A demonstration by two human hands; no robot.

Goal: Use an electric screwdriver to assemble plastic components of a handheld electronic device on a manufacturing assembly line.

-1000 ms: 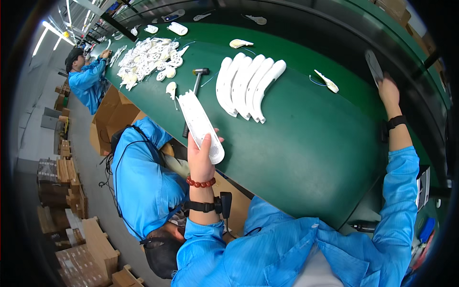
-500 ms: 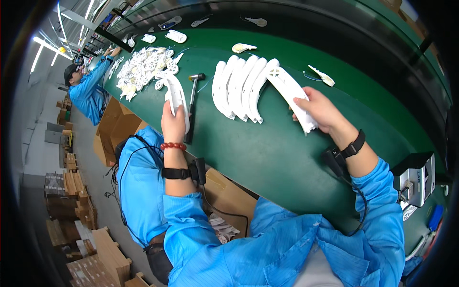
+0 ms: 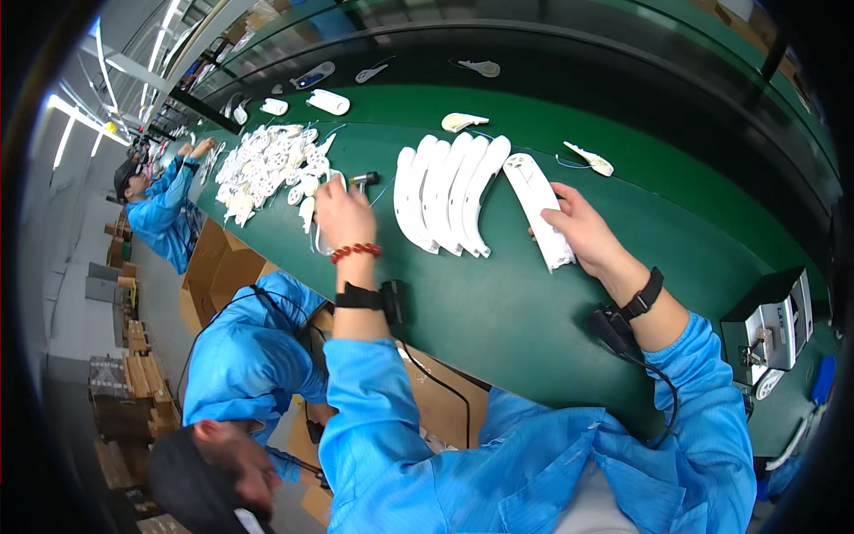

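White plastic by the look of it, that long shell, right of centre in the frame and held over the green tabletop. The right hand has it, thumb on the near face and fingers wrapped behind, closed only as far as the shell's width allows. My guess: light, pretty stiff, a bit slick on the smooth outside. The lower end looks jagged, probably the fragile bit, so the mid-length side edges seem the best place to grab.

The left hand is left of centre, fingers curled down beside a small white piece and the hammer. Its fingertips are mostly hidden, so can't tell how far apart they are or whether they've got hold of anything.

Between the hands sits a row of curved white shells, likely just as rigid; the heap of white parts, upper left, looks more snag-prone.
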